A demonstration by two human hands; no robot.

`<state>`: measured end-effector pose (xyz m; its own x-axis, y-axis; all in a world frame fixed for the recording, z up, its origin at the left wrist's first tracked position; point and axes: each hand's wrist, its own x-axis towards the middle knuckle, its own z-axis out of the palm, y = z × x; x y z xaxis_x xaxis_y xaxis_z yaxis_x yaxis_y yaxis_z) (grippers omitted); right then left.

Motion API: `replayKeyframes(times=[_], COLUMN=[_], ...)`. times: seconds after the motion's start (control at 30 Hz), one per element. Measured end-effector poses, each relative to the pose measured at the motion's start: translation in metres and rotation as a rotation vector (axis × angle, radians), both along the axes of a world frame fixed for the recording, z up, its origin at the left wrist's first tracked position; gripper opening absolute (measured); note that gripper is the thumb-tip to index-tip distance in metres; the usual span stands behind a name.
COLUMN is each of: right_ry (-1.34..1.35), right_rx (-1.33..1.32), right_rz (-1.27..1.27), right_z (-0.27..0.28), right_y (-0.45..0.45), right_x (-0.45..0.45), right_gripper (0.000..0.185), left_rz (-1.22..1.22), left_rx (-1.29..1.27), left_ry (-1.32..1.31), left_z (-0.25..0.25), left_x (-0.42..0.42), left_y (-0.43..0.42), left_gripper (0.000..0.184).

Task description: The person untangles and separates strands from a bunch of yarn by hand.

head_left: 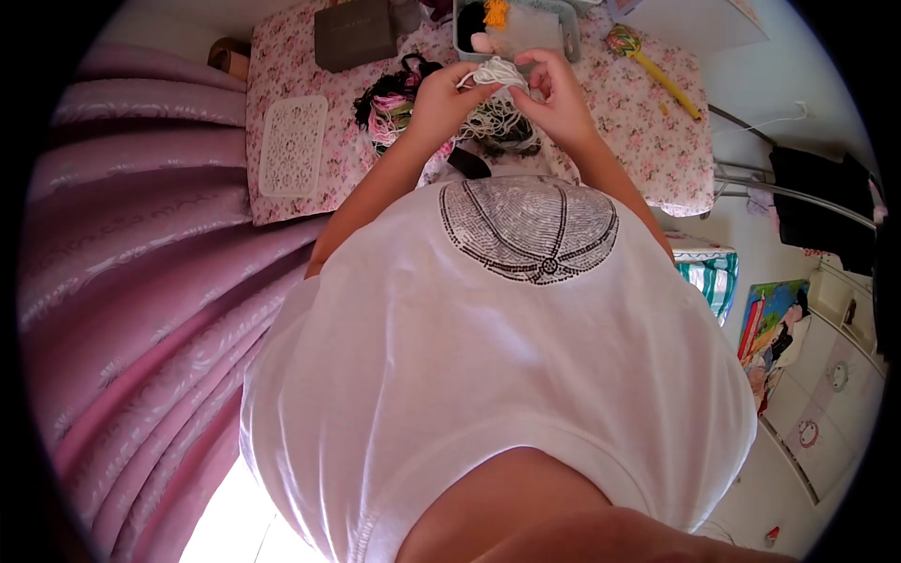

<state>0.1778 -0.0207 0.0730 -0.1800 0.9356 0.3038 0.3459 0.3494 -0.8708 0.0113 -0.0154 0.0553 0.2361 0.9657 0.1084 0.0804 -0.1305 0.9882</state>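
Observation:
Both of my hands are raised over the near part of a flowered tablecloth [648, 150]. A small bundle of white yarn [496, 71] sits between them. My left hand [446, 98] is closed on the left side of the bundle with thumb and fingers. At its right side, my right hand [552, 94] pinches the yarn between thumb and finger, the other fingers curled. Loose cream yarn [497, 120] lies in a tangle beneath my hands. Black, pink and green yarn [387, 111] is heaped beside my left wrist.
A white lacy plastic tray [293, 145] lies at the left, with a dark box [355, 36] behind it. At the back is a grey bin [572, 33] holding orange, black and pale items. A yellow stick [662, 80] with a patterned head lies at the right. Pink curtains [150, 235] hang at the left.

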Motion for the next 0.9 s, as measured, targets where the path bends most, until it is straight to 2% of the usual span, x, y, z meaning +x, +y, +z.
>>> replayKeyframes(times=[0.13,0.23,0.33,0.43,0.53,0.63,0.73,0.83,0.9], right_ry=[-0.129,-0.159,0.002,0.126,0.134,0.181,0.108,0.012,0.077], right_rx=[0.114,0.114,0.005,-0.262,-0.251,-0.365,-0.398,-0.479,-0.397], right_rz=[0.019,0.046,0.065,0.095,0.072,0.067,0.088,0.073,0.054], right_z=[0.000,-0.005,-0.016,-0.031,-0.033,-0.043,-0.047,-0.053,-0.051], right_y=[0.004,0.006,0.008,0.012,0.013,0.018,0.020,0.023,0.023], right_x=[0.001,0.002,0.000,0.005,0.011,0.022,0.036,0.049,0.054], right_gripper=[0.033,0.035,0.031,0.026,0.020,0.022,0.023,0.023,0.021], left_rz=[-0.011,-0.059,-0.045,-0.013,-0.010,0.024,0.118,0.093,0.058], left_rx=[0.009,-0.104,-0.229,-0.266,-0.254,-0.284,-0.233,-0.213,-0.200], left_ry=[0.111,-0.091,-0.226,-0.216,-0.226,-0.246,-0.221,-0.236,-0.183], left_z=[-0.003,-0.002,0.005,0.001,0.003,-0.003,-0.006,-0.021,-0.032], left_x=[-0.005,-0.007,-0.009,-0.015,-0.018,-0.023,-0.023,-0.029,-0.032], left_y=[0.003,0.001,-0.001,0.002,0.002,0.003,0.003,0.008,0.011], left_gripper=[0.021,0.020,0.020,0.020,0.020,0.020,0.018,0.017,0.016])
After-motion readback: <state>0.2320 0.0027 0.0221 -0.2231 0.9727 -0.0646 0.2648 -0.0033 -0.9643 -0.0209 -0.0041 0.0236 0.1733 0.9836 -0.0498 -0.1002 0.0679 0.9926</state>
